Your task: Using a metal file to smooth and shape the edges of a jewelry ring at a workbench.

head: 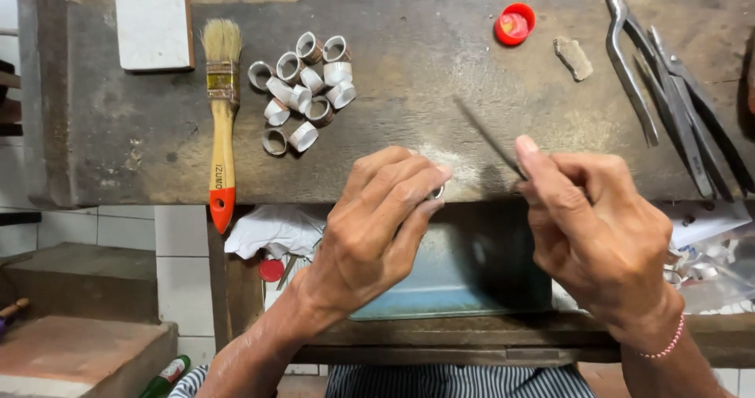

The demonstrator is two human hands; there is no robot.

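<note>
Beyond the left hand point(377, 225) lie about 13 metal rings point(305, 91) and 1 brush point(222, 123). Beyond the right hand point(598, 241) sits 1 red cap point(514, 24).

worn wooden bench point(409, 75), brush point(222, 123), metal rings point(307, 91), pliers point(676, 91)

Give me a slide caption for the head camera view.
Left hand pinches a small metal ring at the bench edge; right hand holds a thin file.

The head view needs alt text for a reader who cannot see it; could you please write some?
At a worn wooden bench, the left hand pinches a small metal ring while the right hand holds a thin file. More rings lie beside a paintbrush.
</note>
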